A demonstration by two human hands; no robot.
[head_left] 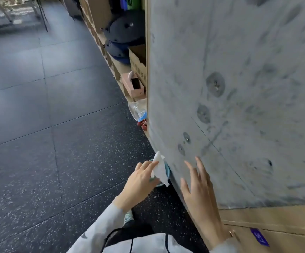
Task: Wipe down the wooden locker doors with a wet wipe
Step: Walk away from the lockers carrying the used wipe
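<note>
1. Apparently little wiping is done: the grey panel [239, 88] filling the right of the frame looks smudged all over.
2. Low centre, the left hand [140, 181] pinches the wet wipe [160, 169], held just off the panel's edge.
3. Beside it, the right hand [201, 190] lies open, fingers spread, seemingly flat against the panel.
4. At lower right, the wooden locker doors [275, 223] remain to be wiped.

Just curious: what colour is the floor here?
Dark grey floor with pale speckles, seen in the head view.
</note>
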